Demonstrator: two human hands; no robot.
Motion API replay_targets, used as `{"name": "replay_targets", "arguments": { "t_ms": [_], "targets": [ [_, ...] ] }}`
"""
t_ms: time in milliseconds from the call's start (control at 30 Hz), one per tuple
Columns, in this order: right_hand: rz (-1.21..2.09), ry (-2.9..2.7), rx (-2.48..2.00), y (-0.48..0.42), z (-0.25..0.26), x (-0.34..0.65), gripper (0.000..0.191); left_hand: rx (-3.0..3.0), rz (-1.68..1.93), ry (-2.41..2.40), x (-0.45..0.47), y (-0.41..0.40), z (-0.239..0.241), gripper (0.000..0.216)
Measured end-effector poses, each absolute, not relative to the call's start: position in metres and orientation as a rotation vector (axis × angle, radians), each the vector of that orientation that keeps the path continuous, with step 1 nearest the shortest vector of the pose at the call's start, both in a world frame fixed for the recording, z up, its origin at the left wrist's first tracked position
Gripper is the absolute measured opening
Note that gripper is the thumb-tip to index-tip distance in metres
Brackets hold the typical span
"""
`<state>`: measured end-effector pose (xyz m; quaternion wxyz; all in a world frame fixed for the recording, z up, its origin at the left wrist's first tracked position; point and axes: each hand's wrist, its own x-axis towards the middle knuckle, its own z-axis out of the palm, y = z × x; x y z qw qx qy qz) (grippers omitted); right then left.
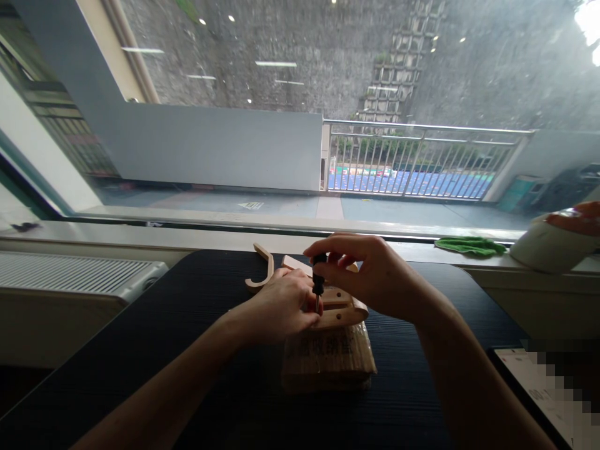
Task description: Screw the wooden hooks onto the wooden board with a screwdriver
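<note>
My right hand (365, 269) grips the black handle of a small screwdriver (318, 286) from above. The screwdriver stands nearly upright, its metal shaft pointing down at a pale wooden piece (350, 316) with rounded ends and dark holes. My left hand (285, 306) is closed on the left part of this wooden piece, its fingertips close beside the screwdriver tip. The tip itself and any screw under it are hidden by the fingers. Beneath the wood lies a plastic-wrapped brown package (330, 359) with dark printed characters. A curved, hook-shaped wooden part (268, 265) rests behind my left hand.
Everything lies on a dark table (403, 387) against a window sill. On the sill are a green cloth (469, 246) and a white pot (544, 247). A white radiator (79, 275) stands at the left. A flat, dark-edged printed item (529, 381) lies at the right.
</note>
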<state>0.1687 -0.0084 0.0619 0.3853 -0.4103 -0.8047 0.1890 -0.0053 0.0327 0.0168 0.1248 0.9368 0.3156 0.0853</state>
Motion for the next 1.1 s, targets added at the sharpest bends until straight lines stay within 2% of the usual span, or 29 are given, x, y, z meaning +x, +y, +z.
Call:
{"name": "replay_targets", "arguments": {
  "t_ms": [167, 400, 633, 933, 1100],
  "targets": [
    [0.437, -2.043, -1.03, -0.0066, 0.0608, 0.168, 0.02, 2.705, 0.292, 0.905, -0.0052, 0.0329, 0.0155, 0.024],
    [0.481, -2.093, -1.058, -0.0089, 0.0609, 0.1701, 0.031, 2.719, 0.334, 0.9, -0.0049, 0.0357, 0.0094, 0.023],
    [0.449, -2.067, -1.088, -0.0065, 0.0602, 0.1701, 0.021, 2.703, 0.301, 0.89, -0.0055, 0.0337, 0.0145, 0.022],
    [0.475, -2.063, -1.048, -0.0095, 0.0622, 0.1682, 0.026, 2.715, 0.317, 0.896, -0.0051, 0.0344, 0.0122, 0.023],
    [0.43, -2.062, -1.065, -0.0075, 0.0615, 0.1673, 0.018, 2.715, 0.295, 0.874, -0.0054, 0.0336, 0.0143, 0.024]
  ]
}}
